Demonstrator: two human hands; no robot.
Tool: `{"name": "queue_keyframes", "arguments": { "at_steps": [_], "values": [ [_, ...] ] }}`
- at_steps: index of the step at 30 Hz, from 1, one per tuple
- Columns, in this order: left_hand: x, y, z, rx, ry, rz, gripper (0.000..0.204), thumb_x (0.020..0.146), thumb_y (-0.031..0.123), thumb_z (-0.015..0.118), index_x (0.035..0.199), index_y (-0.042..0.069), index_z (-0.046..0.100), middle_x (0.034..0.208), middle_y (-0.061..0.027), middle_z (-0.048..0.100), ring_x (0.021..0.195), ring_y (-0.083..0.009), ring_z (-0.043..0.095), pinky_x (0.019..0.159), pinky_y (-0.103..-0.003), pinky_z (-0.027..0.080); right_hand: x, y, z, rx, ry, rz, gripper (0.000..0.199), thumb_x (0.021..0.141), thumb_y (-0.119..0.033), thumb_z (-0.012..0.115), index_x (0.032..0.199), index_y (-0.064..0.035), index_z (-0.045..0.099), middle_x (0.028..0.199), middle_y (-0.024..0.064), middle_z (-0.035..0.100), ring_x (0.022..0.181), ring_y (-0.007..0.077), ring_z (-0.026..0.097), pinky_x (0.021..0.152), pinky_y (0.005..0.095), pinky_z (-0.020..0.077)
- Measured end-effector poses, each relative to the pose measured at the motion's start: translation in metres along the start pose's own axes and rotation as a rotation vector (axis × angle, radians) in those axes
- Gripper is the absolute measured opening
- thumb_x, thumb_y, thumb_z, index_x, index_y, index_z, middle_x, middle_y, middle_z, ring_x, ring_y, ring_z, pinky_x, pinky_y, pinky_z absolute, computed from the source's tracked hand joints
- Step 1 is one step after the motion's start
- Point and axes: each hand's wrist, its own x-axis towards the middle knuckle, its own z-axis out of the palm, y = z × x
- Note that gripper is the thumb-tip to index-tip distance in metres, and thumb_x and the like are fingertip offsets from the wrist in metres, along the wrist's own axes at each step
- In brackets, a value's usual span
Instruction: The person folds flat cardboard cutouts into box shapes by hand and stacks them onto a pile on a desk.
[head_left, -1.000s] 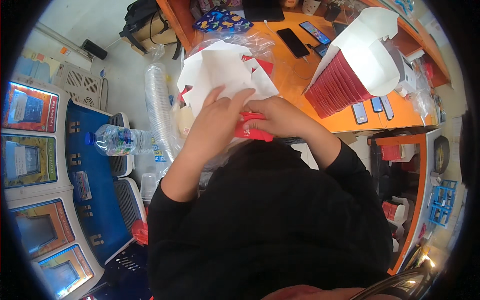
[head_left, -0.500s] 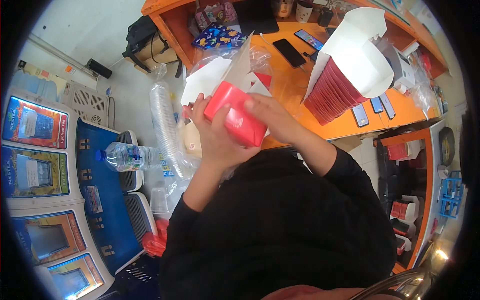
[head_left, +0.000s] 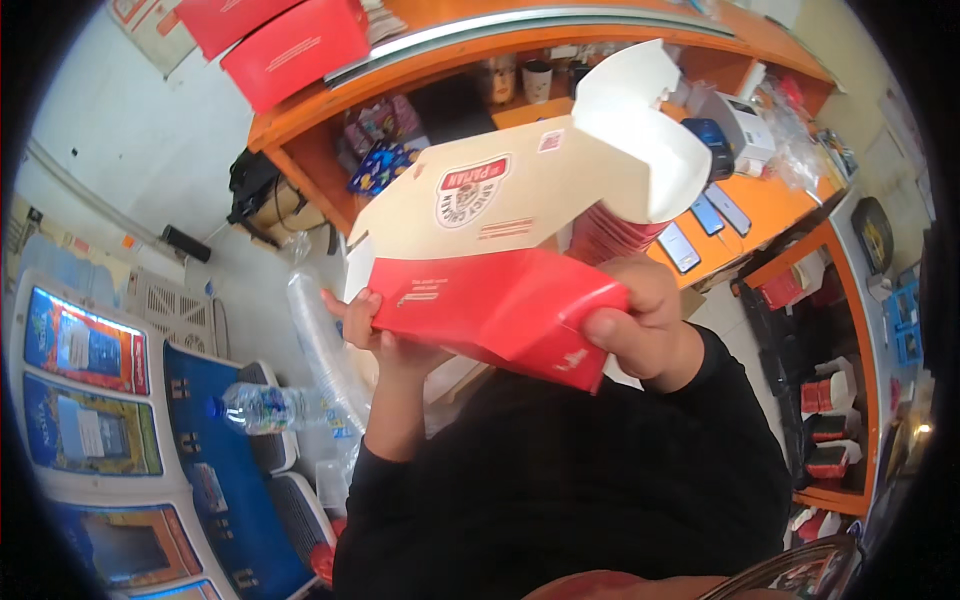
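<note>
The person's right hand (head_left: 640, 320) is bent into a firm pinch on the right end of a red-and-cream folding carton of thin paperboard (head_left: 470, 300), its thumb flat on the red face and the other fingers curled around the edge, their tips hidden. The left hand (head_left: 375, 325) is at the carton's opposite end, partly curled and touching its lower left edge; part of it is behind the board, so how tightly it grips cannot be told. The carton spans the gap between the two hands, off the table, tilted with its right end lower and its wide cream flap rising beyond the fingers.

The board looks light and springy, stiff along its creases yet easy to buckle across the broad panels. Its smooth red face has a sheen and may slide a little under dry fingertips. The folded ends and crease lines seem the best places to hold; a hard squeeze mid-panel would probably dent it, and the loose flap offers poor support.

Just beyond the right hand is a nested stack of red cartons with white insides (head_left: 640, 140), and past it a white-backed phone (head_left: 678, 248) rests on an orange tabletop (head_left: 765, 198). To the left of the left hand lies a long sleeve of clear plastic cups (head_left: 322, 335), with a clear plastic bottle with a blue cap (head_left: 265, 408) farther out.
</note>
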Motion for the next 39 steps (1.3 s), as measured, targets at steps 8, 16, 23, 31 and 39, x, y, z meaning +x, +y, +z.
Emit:
{"name": "queue_keyframes", "arguments": {
  "at_steps": [8,16,23,31,39],
  "values": [
    [0.069,0.071,0.085,-0.718,-0.233,0.128,0.078,0.069,0.016,0.083,0.137,0.009,0.046,0.131,-0.0158,0.056,0.114,-0.0343,0.057,0.101,-0.052,0.044,-0.028,-0.110,-0.108,-0.396,0.270,0.011,0.027,0.091,-0.023,0.068,0.103,0.0012,0.070,0.084,0.0057,0.071,0.075,0.0115,0.066,0.067,0.0249,0.0500],
    [0.065,0.122,0.178,-0.635,-0.348,0.095,0.022,0.081,0.021,0.074,0.100,0.011,0.068,0.107,-0.0052,0.063,0.107,-0.0287,0.058,0.101,-0.047,0.043,0.076,-0.084,-0.125,-1.047,0.159,0.444,0.029,0.084,-0.028,0.078,0.091,-0.0009,0.071,0.074,0.0010,0.068,0.069,0.0076,0.063,0.062,0.0255,0.0483],
    [0.063,0.125,0.201,-0.774,-0.245,0.046,0.019,0.077,0.023,0.078,0.089,0.012,0.067,0.083,-0.0024,0.062,0.083,-0.0253,0.058,0.082,-0.042,0.046,0.079,-0.004,-0.116,-1.542,0.002,0.620,0.029,0.086,-0.033,0.066,0.093,-0.0058,0.073,0.078,0.0198,0.068,0.076,0.0370,0.068,0.071,0.0462,0.0536],
    [0.063,0.130,0.199,-0.736,-0.224,0.022,0.018,0.076,0.022,0.079,0.087,0.013,0.068,0.081,-0.0002,0.061,0.078,-0.0230,0.055,0.074,-0.038,0.041,0.063,-0.019,-0.129,-1.534,-0.125,0.768,0.028,0.085,-0.032,0.068,0.098,-0.0095,0.075,0.080,0.0172,0.071,0.076,0.0362,0.069,0.071,0.0437,0.0553],
    [0.063,0.140,0.199,-0.796,-0.236,0.060,0.016,0.070,0.015,0.078,0.084,0.014,0.073,0.087,0.0012,0.066,0.081,-0.0222,0.054,0.082,-0.038,0.036,0.041,0.022,-0.117,-1.609,-0.082,0.731,0.023,0.090,-0.030,0.061,0.088,-0.0095,0.071,0.076,0.0144,0.070,0.071,0.0343,0.070,0.062,0.0452,0.0548]
  ]
}}
